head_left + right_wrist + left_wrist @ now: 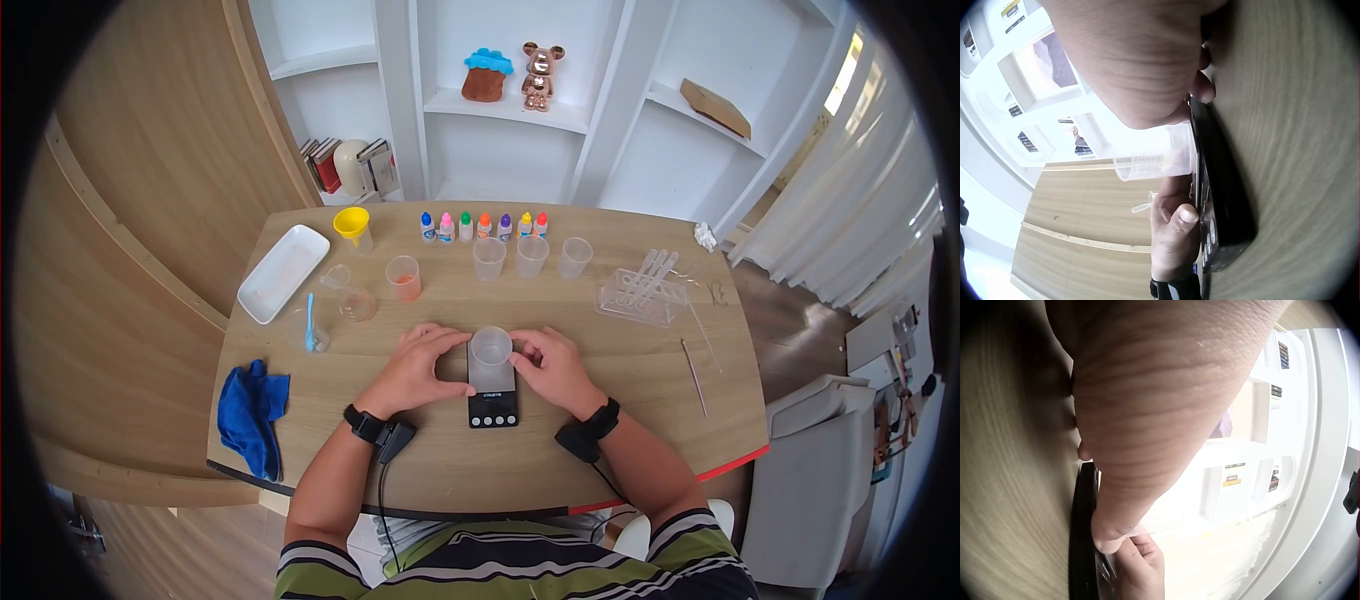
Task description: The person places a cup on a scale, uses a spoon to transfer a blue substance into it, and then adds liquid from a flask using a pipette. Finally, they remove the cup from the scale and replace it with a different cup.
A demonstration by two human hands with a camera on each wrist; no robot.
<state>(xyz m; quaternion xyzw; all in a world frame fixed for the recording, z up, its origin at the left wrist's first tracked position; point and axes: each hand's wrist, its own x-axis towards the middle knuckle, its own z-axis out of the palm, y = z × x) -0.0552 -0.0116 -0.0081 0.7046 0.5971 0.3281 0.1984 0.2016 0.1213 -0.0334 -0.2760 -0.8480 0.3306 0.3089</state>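
A small black digital scale (494, 408) lies on the table, and a clear plastic cup (491, 348) stands upright on its metal plate. My left hand (420, 365) rests along the scale's left side, thumb at the edge near the display and fingers spread toward the far corner. On the opposite side, my right hand (550, 368) touches the scale's edge beside the cup, with its fingers loosely bent. In the right wrist view, the right thumb lies close to the base of the cup (1155, 156), and the left thumb rests by the scale's buttons (1212, 228).
Behind stand several dye bottles (485, 226), three clear cups (532, 256) and a cup of orange liquid (404, 280). Left are a white tray (284, 272), yellow funnel (351, 222), beaker (357, 304) and blue cloth (252, 415). Right are a test-tube rack (640, 300) and thin rod (694, 377).
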